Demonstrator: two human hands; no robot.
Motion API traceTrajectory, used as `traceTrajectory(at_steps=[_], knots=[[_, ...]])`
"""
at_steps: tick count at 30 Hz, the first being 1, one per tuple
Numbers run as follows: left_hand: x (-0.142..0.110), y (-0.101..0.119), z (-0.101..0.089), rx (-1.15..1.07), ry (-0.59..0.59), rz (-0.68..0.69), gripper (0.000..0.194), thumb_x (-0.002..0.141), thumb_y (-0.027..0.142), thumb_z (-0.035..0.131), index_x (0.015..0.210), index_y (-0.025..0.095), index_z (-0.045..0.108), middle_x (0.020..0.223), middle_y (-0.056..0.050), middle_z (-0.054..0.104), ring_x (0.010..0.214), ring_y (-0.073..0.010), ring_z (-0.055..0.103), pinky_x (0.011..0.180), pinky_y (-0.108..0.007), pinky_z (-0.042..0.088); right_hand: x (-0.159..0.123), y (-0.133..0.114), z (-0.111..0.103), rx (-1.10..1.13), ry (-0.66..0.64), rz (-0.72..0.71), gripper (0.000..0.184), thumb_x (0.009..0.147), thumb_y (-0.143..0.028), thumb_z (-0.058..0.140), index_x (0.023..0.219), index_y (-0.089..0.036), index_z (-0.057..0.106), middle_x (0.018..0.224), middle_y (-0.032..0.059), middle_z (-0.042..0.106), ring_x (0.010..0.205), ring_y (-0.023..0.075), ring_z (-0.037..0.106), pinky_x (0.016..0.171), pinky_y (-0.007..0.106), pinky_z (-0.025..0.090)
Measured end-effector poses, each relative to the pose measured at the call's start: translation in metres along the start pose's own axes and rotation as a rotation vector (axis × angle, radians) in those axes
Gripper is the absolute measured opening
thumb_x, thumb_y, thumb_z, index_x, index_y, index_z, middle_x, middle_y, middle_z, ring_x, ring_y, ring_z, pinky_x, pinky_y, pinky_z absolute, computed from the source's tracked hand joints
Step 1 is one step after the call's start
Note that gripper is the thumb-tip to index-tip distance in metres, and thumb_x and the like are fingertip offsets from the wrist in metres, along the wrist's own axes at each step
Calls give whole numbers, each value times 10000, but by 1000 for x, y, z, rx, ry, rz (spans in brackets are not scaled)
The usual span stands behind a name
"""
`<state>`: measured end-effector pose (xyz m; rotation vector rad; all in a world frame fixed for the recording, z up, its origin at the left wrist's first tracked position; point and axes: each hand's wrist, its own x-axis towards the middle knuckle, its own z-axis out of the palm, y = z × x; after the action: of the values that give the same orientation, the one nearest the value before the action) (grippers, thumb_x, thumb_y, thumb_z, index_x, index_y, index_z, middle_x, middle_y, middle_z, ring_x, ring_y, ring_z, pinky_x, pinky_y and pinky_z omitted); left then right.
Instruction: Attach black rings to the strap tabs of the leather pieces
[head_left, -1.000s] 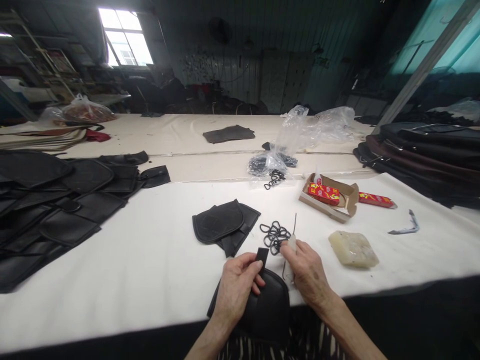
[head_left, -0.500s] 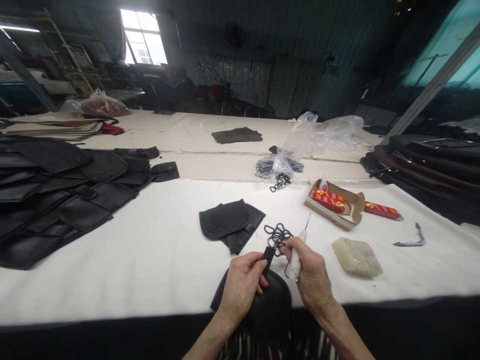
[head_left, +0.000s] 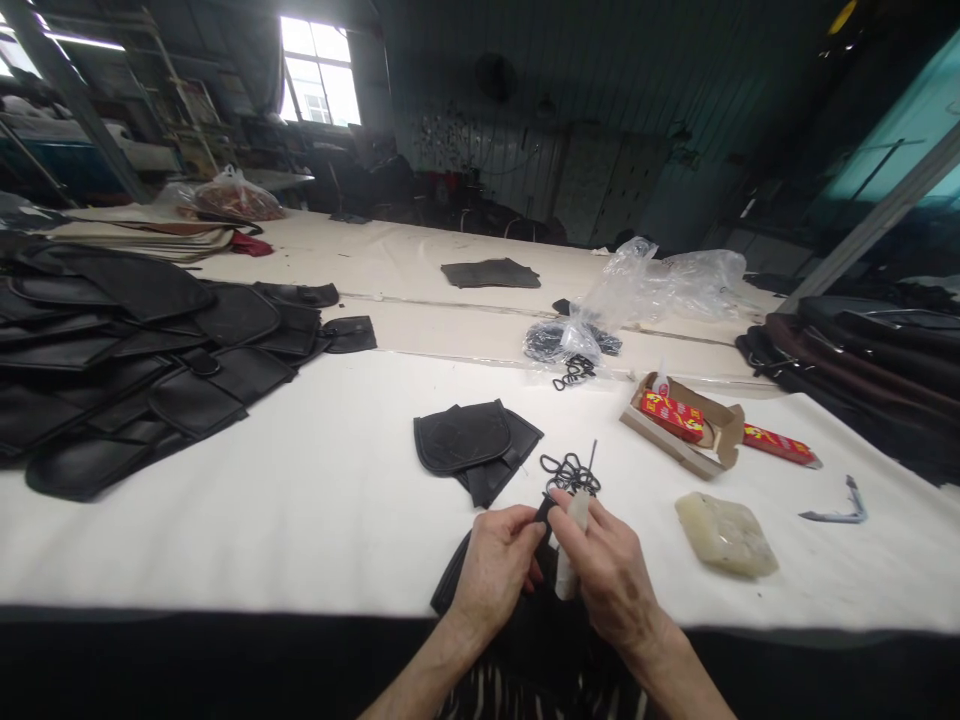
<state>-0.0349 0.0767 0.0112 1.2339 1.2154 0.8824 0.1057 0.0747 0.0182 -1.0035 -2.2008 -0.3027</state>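
Observation:
My left hand (head_left: 496, 568) pinches the short black strap (head_left: 543, 512) of a dark leather-look piece (head_left: 536, 635) at the table's front edge. Close against it, my right hand (head_left: 611, 560) grips an awl (head_left: 574, 545), its white handle in the palm and its thin metal shaft pointing up and away. The right fingertips meet the end of the strap, where a black ring seems to be; the fingers partly hide it. Just beyond the hands lies a small heap of black metal rings (head_left: 574, 470). Left of the heap rest stitched black flap pieces (head_left: 469, 440).
A big pile of black leather-look pieces (head_left: 217, 330) covers the left. On the right are a cardboard box (head_left: 667, 455) with red packets, a yellowish block (head_left: 726, 535) and a bent grey tool (head_left: 844, 510). Behind lie bagged rings (head_left: 574, 340) and stacked dark bags (head_left: 862, 370).
My right hand has moved left with the awl, from beside the rings to the strap end, beside my left hand. The left still holds the strap. The view has shifted slightly.

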Motion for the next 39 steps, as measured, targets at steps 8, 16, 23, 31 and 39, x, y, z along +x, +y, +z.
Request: traceTrajectory(at_steps=[8, 16, 23, 31, 39], knots=[[0, 1, 0, -17, -14, 1, 215, 783, 258, 447, 647, 159, 581, 429, 23, 478, 391, -131, 472, 363, -202, 356, 14, 0, -7, -165, 0, -266, 280, 913, -79, 368, 812, -85, 628, 782, 182, 675, 733, 237, 635, 599, 335, 518], [-2, 0, 1, -10, 1, -3, 252, 802, 290, 442, 654, 158, 596, 438, 26, 461, 396, -123, 453, 370, -201, 337, 15, 2, -4, -185, -15, -293, 236, 894, -61, 410, 810, -93, 629, 616, 100, 608, 697, 230, 613, 572, 324, 487], [-4, -5, 2, -81, 0, 39, 231, 816, 304, 470, 666, 155, 563, 469, 35, 454, 444, -114, 456, 429, -209, 341, 9, -2, -8, -160, -22, -239, 232, 892, -49, 379, 847, -89, 603, 815, 188, 654, 727, 232, 619, 581, 326, 512], [-1, -9, -3, -223, -10, 3, 353, 761, 185, 514, 1112, 146, 521, 530, 82, 458, 459, -99, 450, 468, -205, 385, 0, -9, 0, -60, 32, -145, 179, 888, -69, 405, 908, -108, 578, 855, 200, 647, 686, 224, 590, 560, 331, 507], [-3, -2, -3, -230, -44, -14, 198, 737, 147, 493, 891, 116, 614, 580, 35, 529, 513, -101, 505, 504, -204, 405, -13, -15, 10, 106, 44, 26, 187, 910, -105, 384, 919, -152, 564, 797, 104, 643, 680, 188, 571, 565, 284, 482]])
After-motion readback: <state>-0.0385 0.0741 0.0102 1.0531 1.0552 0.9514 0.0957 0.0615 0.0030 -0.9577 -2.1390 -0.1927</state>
